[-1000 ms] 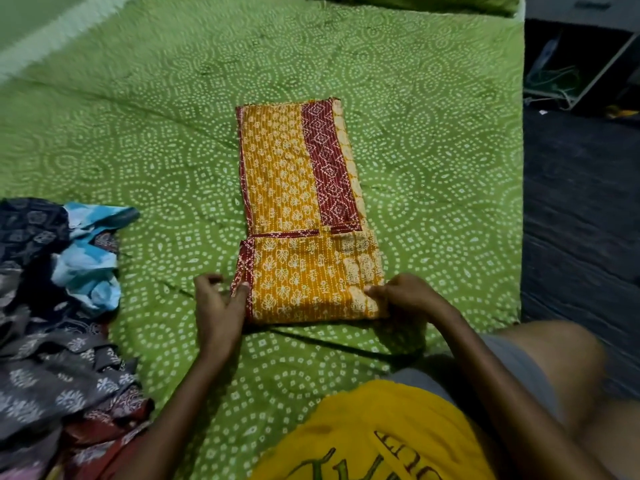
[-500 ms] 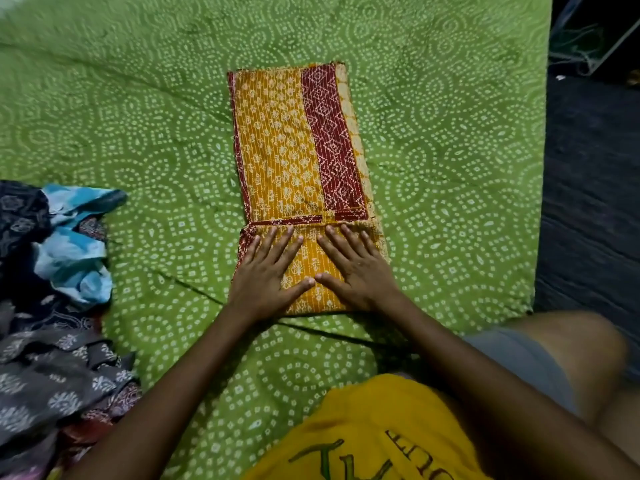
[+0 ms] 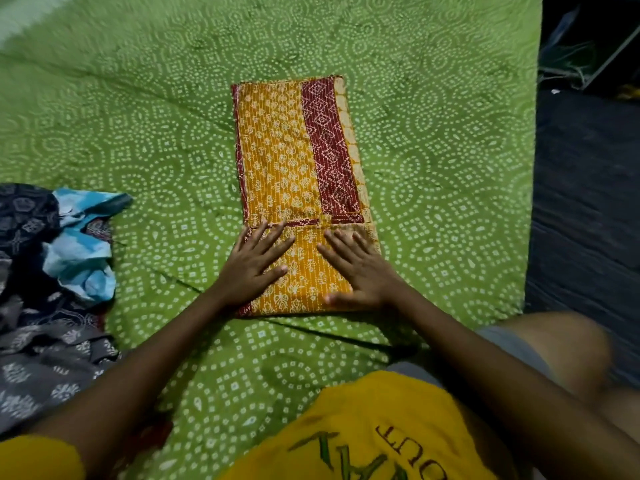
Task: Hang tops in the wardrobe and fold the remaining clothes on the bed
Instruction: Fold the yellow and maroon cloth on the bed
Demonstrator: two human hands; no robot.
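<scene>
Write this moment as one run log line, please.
left hand flat on folded yellow garment | right hand flat on it | unfolded pile waits

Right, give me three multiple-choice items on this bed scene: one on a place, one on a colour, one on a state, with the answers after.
1. Where does the pile of unfolded clothes lie relative to the folded cloth?
A. To its left, apart from it
B. On top of it
C. To its right, at the bed edge

2. What colour is the wide band running along the folded cloth?
A. Blue
B. Dark red
C. Black

3. How do the hands lie on the cloth?
A. Both pinch its corners
B. One lifts it up
C. Both press flat with straight fingers

Answers: 1 A, green bedsheet shows between them. 2 B, the band is dark red on orange-yellow. 3 C, left hand and right hand rest flat on the near folded end.
</scene>
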